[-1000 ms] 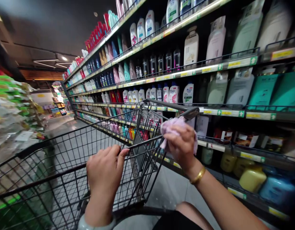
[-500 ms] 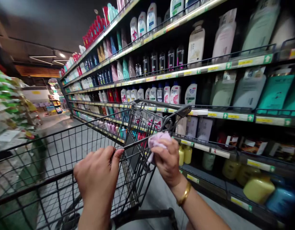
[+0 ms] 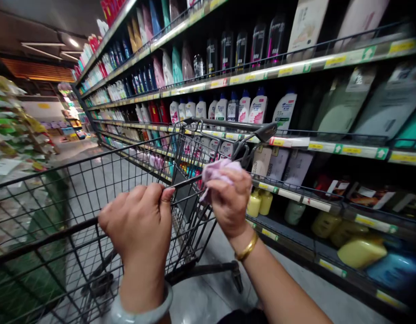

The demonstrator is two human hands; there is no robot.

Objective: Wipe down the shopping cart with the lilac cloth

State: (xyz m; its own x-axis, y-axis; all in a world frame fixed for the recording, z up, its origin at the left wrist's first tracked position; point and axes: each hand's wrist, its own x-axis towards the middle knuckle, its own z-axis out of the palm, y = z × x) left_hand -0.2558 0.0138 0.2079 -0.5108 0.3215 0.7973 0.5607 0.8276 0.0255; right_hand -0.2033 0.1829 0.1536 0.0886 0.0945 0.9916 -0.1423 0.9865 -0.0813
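My left hand [image 3: 136, 216] is closed around the top rim of a black wire shopping cart [image 3: 103, 162], thumb lying along the bar. To its right, my right hand [image 3: 230, 195] grips a crumpled pale purple cloth [image 3: 216, 173]. That cloth is against the same rim, near the cart's handle [image 3: 231, 126]; whether the fingers also wrap the rim is hidden. A gold bangle [image 3: 247, 246] circles my right wrist, and a pale bangle [image 3: 143, 308] circles my left. Inside the cart only wire mesh shows.
Tall store shelves stand along the right, holding shampoo bottles [image 3: 258, 107], black bottles [image 3: 258, 42] and yellow bottles [image 3: 361, 249]. A display of packaged goods [image 3: 12, 121] rises at the left. Grey tiled floor [image 3: 82, 157] runs down the aisle.
The view has tipped downward, so shelves, cart and hands sit higher in the picture. The pale bangle on my left wrist now shows. Both hands keep their grips.
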